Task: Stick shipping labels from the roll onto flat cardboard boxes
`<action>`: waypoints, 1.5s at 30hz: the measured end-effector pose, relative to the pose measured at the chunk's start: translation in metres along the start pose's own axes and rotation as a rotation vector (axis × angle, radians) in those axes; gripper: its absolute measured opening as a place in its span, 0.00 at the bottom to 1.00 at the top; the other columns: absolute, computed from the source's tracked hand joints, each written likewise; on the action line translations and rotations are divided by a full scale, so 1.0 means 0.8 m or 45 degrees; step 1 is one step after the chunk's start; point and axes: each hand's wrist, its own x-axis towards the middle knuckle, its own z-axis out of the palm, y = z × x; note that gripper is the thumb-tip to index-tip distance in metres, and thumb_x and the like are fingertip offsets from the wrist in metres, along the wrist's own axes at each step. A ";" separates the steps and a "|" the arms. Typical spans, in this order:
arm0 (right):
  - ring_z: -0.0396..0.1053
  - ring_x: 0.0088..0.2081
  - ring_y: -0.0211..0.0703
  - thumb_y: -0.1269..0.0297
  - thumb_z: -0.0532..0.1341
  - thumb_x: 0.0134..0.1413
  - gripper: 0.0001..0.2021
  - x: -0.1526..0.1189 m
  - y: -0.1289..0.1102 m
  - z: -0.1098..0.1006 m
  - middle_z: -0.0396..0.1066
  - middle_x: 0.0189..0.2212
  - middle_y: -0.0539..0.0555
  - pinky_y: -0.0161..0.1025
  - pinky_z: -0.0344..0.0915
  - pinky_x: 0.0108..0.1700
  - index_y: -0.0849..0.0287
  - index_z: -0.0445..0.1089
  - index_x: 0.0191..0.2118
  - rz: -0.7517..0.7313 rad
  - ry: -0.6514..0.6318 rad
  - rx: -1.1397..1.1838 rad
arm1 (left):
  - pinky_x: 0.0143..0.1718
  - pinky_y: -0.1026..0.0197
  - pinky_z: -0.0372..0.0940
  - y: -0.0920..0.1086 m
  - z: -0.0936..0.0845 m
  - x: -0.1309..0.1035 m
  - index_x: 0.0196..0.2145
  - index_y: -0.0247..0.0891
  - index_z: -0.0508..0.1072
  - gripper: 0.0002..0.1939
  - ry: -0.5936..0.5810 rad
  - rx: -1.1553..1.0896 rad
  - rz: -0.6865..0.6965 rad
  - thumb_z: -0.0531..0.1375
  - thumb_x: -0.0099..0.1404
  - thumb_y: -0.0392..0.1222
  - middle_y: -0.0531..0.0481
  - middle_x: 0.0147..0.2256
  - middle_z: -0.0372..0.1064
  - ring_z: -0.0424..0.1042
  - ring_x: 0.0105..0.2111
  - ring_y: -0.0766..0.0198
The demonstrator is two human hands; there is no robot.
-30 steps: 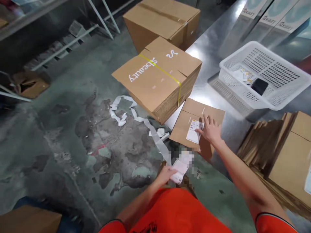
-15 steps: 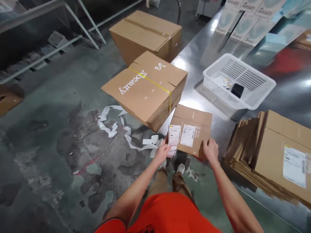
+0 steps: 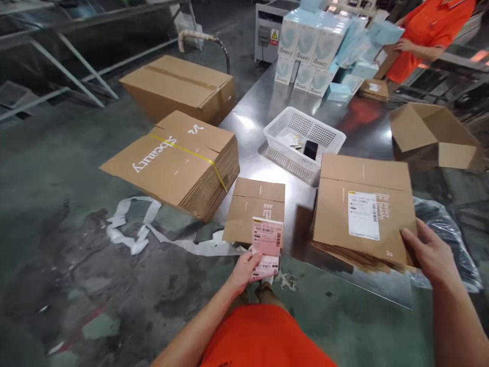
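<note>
My left hand pinches a strip of printed shipping labels, which hangs over the front of an unlabelled flattened carton. My right hand grips the right edge of a flattened carton that bears a white shipping label. That carton lies on or just above a pile of flattened cartons; I cannot tell if it is fully down. A pale paper strip trails from near my left hand to the floor.
A strapped bundle of flat cartons is at the left edge of the metal table, near a large taped box. Beyond are a white basket with a black object, stacked product boxes, an open carton and a co-worker.
My right hand has carried the labelled carton rightward to the pile, uncovering an unlabelled one. My left hand still holds the label strip. The view has swung right.
</note>
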 end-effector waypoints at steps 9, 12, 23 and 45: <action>0.68 0.50 0.51 0.47 0.62 0.50 0.32 -0.069 -0.145 0.126 0.66 0.54 0.60 0.46 0.68 0.46 0.56 0.62 0.58 -0.798 -0.842 0.422 | 0.33 0.59 0.68 -0.040 0.038 -0.009 0.34 0.34 0.76 0.30 -0.131 0.240 -0.131 0.65 0.47 0.66 0.47 0.31 0.74 0.72 0.30 0.60; 0.67 0.31 0.42 0.45 0.58 0.54 0.20 -0.102 -0.180 0.193 0.71 0.28 0.52 0.38 0.64 0.32 0.59 0.71 0.33 -0.738 -1.189 0.471 | 0.41 0.56 0.68 -0.029 0.028 -0.012 0.48 0.38 0.72 0.33 -0.149 0.185 -0.036 0.68 0.48 0.58 0.44 0.46 0.73 0.73 0.41 0.55; 0.62 0.29 0.42 0.46 0.52 0.61 0.20 -0.121 -0.192 0.308 0.67 0.25 0.53 0.38 0.57 0.32 0.57 0.67 0.29 -0.984 -1.006 0.301 | 0.23 0.67 0.58 -0.021 -0.023 0.066 0.20 0.35 0.67 0.18 0.432 0.285 0.123 0.68 0.48 0.51 0.57 0.19 0.62 0.63 0.22 0.68; 0.40 0.67 0.61 0.53 0.47 0.64 0.30 -0.134 -0.271 0.467 0.48 0.66 0.67 0.64 0.37 0.63 0.64 0.52 0.66 -1.054 -0.528 -0.239 | 0.58 0.52 0.60 -0.003 -0.178 0.053 0.47 0.36 0.77 0.20 0.517 0.258 0.337 0.63 0.57 0.45 0.44 0.54 0.70 0.67 0.55 0.51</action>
